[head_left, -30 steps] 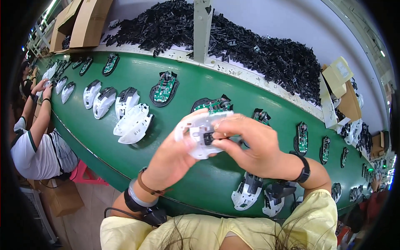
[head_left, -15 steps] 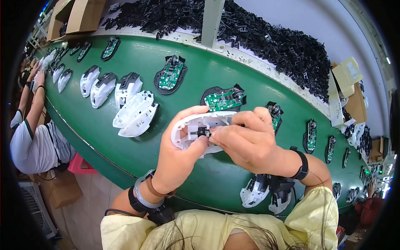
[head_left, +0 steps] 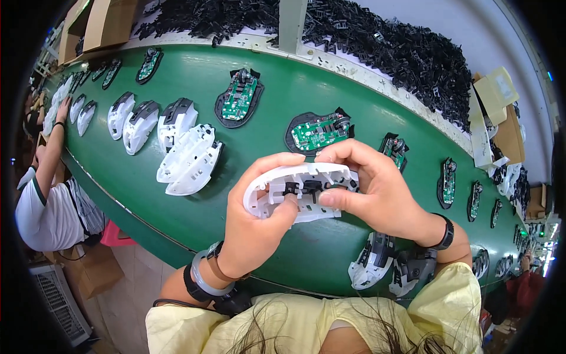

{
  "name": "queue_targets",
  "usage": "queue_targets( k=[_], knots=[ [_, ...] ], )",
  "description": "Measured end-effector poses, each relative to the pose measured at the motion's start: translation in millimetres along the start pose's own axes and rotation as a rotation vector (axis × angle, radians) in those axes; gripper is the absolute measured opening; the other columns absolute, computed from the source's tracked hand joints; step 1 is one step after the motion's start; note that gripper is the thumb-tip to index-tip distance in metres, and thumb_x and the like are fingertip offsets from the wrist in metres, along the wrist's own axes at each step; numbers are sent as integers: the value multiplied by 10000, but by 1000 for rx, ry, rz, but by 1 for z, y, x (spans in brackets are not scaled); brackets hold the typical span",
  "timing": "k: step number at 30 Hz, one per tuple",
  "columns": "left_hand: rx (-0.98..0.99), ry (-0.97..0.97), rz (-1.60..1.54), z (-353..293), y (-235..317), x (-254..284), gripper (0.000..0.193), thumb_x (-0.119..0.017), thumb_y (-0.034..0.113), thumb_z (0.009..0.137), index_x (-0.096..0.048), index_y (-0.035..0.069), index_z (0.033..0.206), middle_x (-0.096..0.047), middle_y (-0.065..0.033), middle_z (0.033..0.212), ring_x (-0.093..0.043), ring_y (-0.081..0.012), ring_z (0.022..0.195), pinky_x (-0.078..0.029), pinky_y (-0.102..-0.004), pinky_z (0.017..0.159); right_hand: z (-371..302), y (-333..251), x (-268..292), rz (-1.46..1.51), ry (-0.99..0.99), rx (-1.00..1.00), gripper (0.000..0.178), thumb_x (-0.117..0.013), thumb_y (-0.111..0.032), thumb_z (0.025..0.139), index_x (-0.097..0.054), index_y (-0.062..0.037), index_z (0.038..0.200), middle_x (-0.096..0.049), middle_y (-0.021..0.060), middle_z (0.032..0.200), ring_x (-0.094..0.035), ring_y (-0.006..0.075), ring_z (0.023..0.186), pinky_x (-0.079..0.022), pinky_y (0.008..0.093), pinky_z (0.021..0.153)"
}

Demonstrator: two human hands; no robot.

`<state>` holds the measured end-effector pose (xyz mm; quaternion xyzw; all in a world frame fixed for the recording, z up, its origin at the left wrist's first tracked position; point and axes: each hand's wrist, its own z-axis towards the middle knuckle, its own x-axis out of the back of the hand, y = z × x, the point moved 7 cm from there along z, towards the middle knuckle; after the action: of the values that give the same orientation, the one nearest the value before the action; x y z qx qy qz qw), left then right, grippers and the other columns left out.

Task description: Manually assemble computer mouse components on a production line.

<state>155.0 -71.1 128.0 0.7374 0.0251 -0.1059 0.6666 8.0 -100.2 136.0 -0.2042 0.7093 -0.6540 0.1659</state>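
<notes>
A white plastic mouse shell (head_left: pixel 272 177), hollow side toward me, is held up over the bench. My left hand (head_left: pixel 253 227) grips its left end, thumb pressed inside by a small black plastic part (head_left: pixel 291 188). My right hand (head_left: pixel 383 197) clasps the other end, fingers on the far rim and thumb at the inner side. Another black piece (head_left: pixel 312 187) sits within the shell between my thumbs. Just beyond lies a black mouse base with a green circuit board (head_left: pixel 318 134).
On the green bench (head_left: pixel 283 88) lie more mouse bases (head_left: pixel 239 97) and white shells (head_left: pixel 190 159) to the left. Grey-white mouse shells (head_left: pixel 371 259) rest by my right forearm. Heaped small black parts (head_left: pixel 377 53) fill the far ledge. A co-worker's arm (head_left: pixel 52 141) reaches in at far left.
My right hand has gone from pinching inside the shell to gripping its right end. The black piece in the middle shows more plainly now. The view has shifted slightly.
</notes>
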Motion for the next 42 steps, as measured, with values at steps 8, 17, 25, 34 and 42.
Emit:
queue_targets(
  k=[8, 17, 25, 34, 42],
  knots=[
    [-17, -12, -20, 1, 1, 4, 420, -498, -92, 786, -534, 17, 1190, -593, -45, 1058, -574, -92, 938, -483, -245, 798, 5, -12, -5, -177, -2, 131, 381, -726, -40, 770, -549, -4, 1105, -595, 64, 1031, -565, 122, 942, -473, 279, 811],
    [83, -42, -115, 1, 2, 5, 425, -497, -85, 785, -526, 13, 1197, -589, -46, 1050, -569, -85, 938, -496, -239, 765, 6, -18, -11, -244, 11, 114, 365, -693, -9, 755, -538, -11, 1086, -587, 106, 981, -589, 187, 873, -479, 307, 766],
    [159, -165, -104, 4, -7, 5, 374, -576, -53, 781, -560, 11, 1149, -605, -19, 984, -567, -69, 872, -484, -230, 762, -30, -50, -50, -1325, -60, 1053, 327, -563, -225, 847, -533, -121, 1156, -582, -7, 1014, -519, 188, 1100, -356, 558, 947],
    [100, -421, -204, 1, -1, -8, 611, -661, 30, 764, -410, 15, 1321, -555, -70, 1162, -540, -151, 1078, -455, -309, 913, -33, -50, -39, -1116, 43, 875, 276, -566, -217, 826, -583, -104, 1078, -607, 6, 1033, -529, 216, 1154, -296, 601, 992],
    [329, -355, -326, 2, -13, 5, 816, -763, 170, 719, -328, -13, 1385, -509, -86, 1257, -493, -161, 1143, -397, -323, 977, 100, -44, 109, -1301, 371, 592, 246, -541, -27, 812, -611, -45, 1048, -637, 152, 984, -603, 328, 882, -495, 416, 781]
  ],
)
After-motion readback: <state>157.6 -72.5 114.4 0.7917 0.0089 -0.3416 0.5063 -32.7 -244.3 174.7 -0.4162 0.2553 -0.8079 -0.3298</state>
